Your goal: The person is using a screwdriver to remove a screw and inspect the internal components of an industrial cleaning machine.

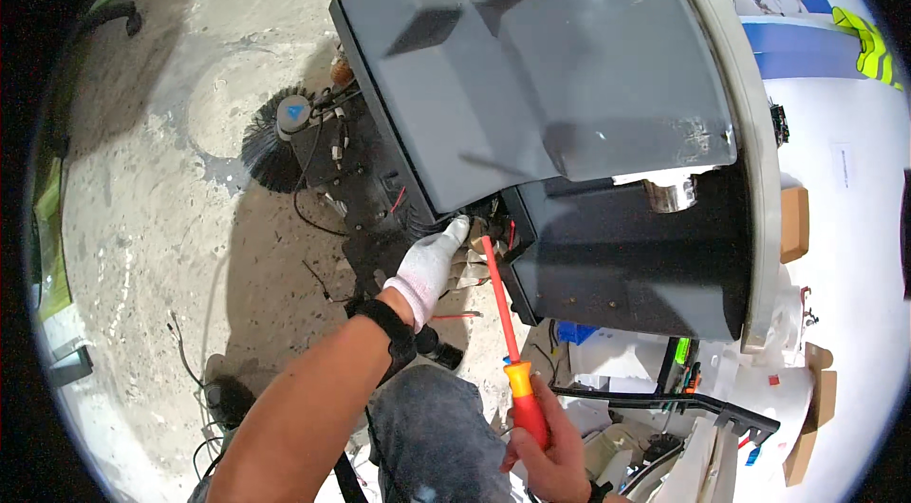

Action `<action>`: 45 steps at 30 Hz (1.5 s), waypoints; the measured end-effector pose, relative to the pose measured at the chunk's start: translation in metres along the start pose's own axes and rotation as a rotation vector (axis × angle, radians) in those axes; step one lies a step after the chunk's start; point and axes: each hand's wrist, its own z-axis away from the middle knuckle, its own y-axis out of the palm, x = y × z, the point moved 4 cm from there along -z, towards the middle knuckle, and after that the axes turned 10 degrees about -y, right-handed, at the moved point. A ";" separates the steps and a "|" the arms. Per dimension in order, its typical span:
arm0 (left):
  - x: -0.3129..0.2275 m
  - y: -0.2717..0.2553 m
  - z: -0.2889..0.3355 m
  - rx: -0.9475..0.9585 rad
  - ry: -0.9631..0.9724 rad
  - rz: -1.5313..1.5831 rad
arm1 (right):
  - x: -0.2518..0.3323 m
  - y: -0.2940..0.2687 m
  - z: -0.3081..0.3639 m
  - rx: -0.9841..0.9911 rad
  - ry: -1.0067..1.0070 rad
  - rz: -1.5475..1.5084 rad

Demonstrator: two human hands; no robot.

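Down by the grey machine [569,95], the gloved left hand [432,261] reaches fingertips into the gap under its hood, grip hidden so I cannot tell, while the bare right hand [550,451] clasps a red-and-yellow screwdriver [508,332], its shaft pointing toward eleven o'clock into that gap.

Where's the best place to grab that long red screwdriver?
Take the screwdriver by its thick red-and-yellow handle at the near end, coming from below, as the right hand holds it. The thin shaft runs up into the machine's gap beside the gloved left hand.
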 end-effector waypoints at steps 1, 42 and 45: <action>0.000 0.009 0.002 0.010 0.018 0.030 | 0.006 -0.001 -0.002 0.005 -0.018 0.211; -0.017 -0.024 0.087 -0.375 0.343 -1.122 | -0.056 0.078 -0.109 0.339 -0.250 -0.056; -0.023 -0.020 0.084 -0.351 0.342 -1.132 | -0.053 0.084 -0.133 0.350 -0.284 0.101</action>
